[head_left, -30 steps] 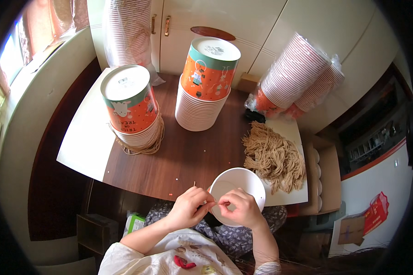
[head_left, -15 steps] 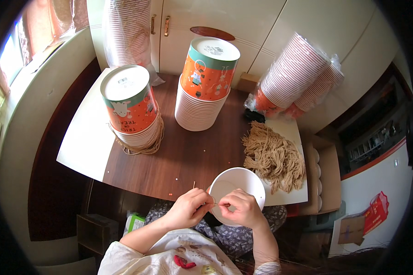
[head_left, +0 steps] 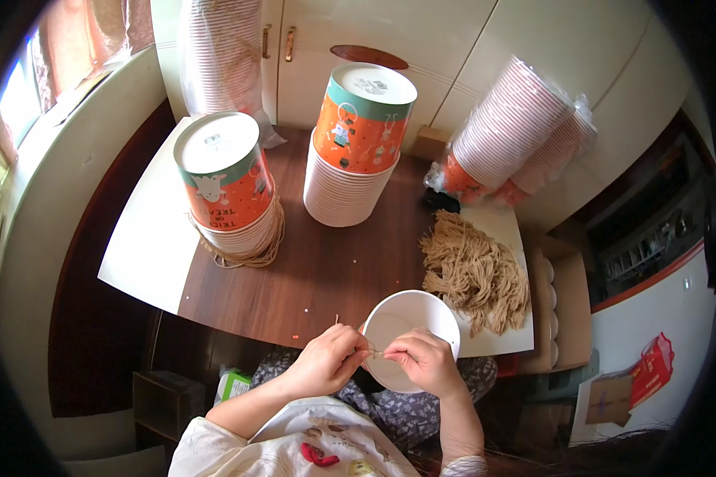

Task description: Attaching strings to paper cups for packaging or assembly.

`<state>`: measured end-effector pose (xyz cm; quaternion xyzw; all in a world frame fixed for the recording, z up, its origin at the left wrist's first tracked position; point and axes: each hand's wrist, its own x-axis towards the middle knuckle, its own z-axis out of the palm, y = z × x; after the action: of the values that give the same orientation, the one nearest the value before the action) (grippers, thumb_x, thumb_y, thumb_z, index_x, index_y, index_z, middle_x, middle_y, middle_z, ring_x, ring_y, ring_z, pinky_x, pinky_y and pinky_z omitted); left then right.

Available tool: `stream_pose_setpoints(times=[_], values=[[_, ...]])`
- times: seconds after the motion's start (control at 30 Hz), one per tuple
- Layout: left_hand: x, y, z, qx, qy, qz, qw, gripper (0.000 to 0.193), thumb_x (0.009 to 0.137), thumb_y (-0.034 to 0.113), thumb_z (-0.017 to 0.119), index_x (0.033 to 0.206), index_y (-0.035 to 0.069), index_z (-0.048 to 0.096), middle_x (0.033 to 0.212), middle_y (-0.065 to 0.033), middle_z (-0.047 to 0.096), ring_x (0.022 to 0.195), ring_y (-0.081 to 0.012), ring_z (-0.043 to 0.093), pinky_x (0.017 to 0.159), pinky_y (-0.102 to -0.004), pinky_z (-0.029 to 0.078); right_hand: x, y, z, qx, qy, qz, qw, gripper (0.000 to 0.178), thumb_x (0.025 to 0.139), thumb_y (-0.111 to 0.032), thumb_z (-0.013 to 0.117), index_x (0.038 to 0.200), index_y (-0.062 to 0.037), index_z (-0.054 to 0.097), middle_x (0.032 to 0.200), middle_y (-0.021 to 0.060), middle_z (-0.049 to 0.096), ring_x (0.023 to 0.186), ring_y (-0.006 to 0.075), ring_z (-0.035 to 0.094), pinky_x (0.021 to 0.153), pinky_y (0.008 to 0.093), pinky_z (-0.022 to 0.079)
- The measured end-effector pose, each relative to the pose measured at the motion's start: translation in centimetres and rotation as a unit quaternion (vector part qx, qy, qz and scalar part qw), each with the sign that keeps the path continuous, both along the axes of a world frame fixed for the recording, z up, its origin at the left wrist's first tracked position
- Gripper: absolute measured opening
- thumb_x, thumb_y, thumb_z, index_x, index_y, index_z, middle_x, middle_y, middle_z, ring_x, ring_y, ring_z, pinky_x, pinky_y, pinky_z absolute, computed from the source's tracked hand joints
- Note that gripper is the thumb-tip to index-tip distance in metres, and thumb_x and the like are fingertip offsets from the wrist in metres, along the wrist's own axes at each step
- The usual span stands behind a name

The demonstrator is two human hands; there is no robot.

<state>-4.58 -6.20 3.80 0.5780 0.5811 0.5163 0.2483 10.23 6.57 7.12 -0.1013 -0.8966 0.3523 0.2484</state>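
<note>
Right hand (head_left: pixel 424 362) has edged rightward, it and the left hand (head_left: pixel 327 359) pinching cord (head_left: pixel 377 354) running sideways.

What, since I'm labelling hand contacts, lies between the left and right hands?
In the head view, a thin tan cord spans from left hand to right hand.

Left of centre, an orange bucket (head_left: pixel 227 188) bears dark upside-down lettering (head_left: pixel 221 217) in three lines; its white base (head_left: pixel 215 143) has tiny unreadable print. A second bucket (head_left: pixel 366 127) at upper centre shows similar base markings (head_left: pixel 371 84), equally unreadable.
</note>
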Motion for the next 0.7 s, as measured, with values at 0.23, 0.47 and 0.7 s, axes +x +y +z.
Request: stream_pose_setpoints(times=[0.23, 0.47, 0.7], values=[[-0.2, 0.0, -0.1, 0.010, -0.034, -0.058, 0.998, 0.005, 0.082, 0.002, 0.055, 0.083, 0.001, 0.050, 0.081, -0.0115, 0.052, 0.076, -0.0273, 0.050, 0.068, -0.0338, 0.042, -0.3, -0.5, 0.3, 0.106, -0.005, -0.012, 0.994, 0.015, 0.066, 0.004, 0.064, 0.073, -0.0050, 0.053, 0.070, 0.0055, 0.056, 0.068, 0.0215, 0.055, 0.065, 0.0313, 0.045], [-0.3, 0.0, -0.2, -0.017, -0.064, -0.090, 0.994, 0.004, 0.085, 0.003, 0.052, 0.085, 0.000, 0.050, 0.080, -0.0103, 0.051, 0.075, -0.0224, 0.050, 0.069, -0.0300, 0.042, -0.1, -0.5, -0.2, 0.109, -0.001, -0.013, 0.994, 0.014, 0.067, 0.004, 0.062, 0.073, -0.0044, 0.053, 0.071, 0.0067, 0.055, 0.068, 0.0233, 0.055, 0.065, 0.0311, 0.045], [-0.2, 0.4, -2.4, -0.009, -0.182, -0.039, 0.983, 0.007, 0.088, 0.007, 0.051, 0.086, 0.000, 0.049, 0.079, -0.0091, 0.054, 0.072, -0.0189, 0.052, 0.067, -0.0293, 0.043, 0.8, 0.2, -1.4, -0.262, -0.039, 0.018, 0.964, 0.018, 0.079, -0.001, 0.061, 0.092, -0.0046, 0.049, 0.080, 0.0028, 0.055, 0.075, 0.0144, 0.054, 0.072, 0.0288, 0.044]])
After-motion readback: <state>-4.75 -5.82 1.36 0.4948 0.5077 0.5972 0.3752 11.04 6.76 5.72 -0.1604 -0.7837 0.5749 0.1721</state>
